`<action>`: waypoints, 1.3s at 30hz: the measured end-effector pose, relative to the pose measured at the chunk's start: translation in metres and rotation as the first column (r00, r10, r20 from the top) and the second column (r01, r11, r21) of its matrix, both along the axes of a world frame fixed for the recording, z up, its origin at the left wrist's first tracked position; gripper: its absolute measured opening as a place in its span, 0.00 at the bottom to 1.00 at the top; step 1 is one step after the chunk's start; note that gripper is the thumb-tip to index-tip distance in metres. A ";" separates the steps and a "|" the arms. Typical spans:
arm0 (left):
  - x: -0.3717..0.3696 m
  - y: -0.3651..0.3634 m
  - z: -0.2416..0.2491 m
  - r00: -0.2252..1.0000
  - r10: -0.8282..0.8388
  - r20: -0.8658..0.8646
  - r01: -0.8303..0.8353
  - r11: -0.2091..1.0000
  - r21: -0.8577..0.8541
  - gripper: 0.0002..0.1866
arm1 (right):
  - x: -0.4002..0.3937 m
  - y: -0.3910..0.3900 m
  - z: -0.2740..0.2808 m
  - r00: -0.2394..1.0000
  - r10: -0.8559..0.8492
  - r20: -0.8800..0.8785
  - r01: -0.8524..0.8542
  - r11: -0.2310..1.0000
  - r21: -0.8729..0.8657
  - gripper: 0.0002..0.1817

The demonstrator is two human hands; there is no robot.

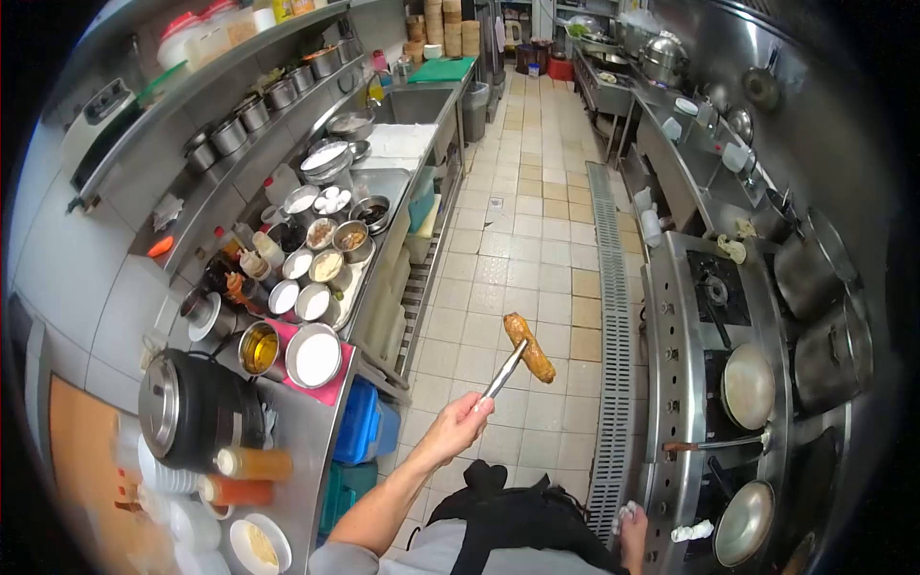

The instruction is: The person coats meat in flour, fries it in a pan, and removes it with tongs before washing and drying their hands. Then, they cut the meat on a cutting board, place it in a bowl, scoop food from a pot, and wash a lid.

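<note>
My left hand (458, 425) is closed round a pair of metal tongs (504, 370), held out over the aisle floor. Between the tips of the tongs is a browned, elongated piece of food (529, 348) that looks like a sausage or fried roll. Low at my right side, beside the stove front, hangs my right hand (631, 533). Its fingers look curled, with something small and pale at them that I cannot make out. A dark apron (508, 522) over a grey shirt shows at the bottom.
On the left, a steel counter holds bowls of ingredients (313, 356), sauce bottles (254, 464) and a black soup warmer (196, 412). To the right stands a stove (685, 316) with pans (747, 386) and large pots (815, 268). A drain grate (613, 345) runs along the tiled floor.
</note>
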State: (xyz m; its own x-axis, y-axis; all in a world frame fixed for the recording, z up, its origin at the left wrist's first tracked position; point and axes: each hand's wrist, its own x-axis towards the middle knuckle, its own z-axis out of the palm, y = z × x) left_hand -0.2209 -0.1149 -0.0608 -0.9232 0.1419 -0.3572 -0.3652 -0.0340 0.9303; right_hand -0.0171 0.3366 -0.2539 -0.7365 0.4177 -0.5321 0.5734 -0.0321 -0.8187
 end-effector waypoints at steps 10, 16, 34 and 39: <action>-0.179 -0.020 -0.024 0.971 0.200 0.131 -0.218 0.966 0.142 0.15 | -0.183 0.014 -0.081 0.927 0.302 0.222 -0.342 0.923 0.175 0.14; -0.280 -0.051 0.002 0.916 0.393 0.080 -0.397 0.917 0.041 0.15 | -0.392 0.021 -0.090 0.952 0.257 0.164 -0.253 0.966 -0.047 0.06; -0.652 -0.237 -0.021 0.756 0.628 0.184 -0.652 0.746 0.135 0.15 | -1.021 -0.184 -0.050 0.524 0.814 0.249 -0.833 0.430 0.347 0.27; -0.808 -0.297 -0.011 0.866 0.498 0.055 -0.500 0.865 0.035 0.16 | -1.056 -0.175 -0.050 0.769 0.611 0.188 -0.639 0.740 0.209 0.23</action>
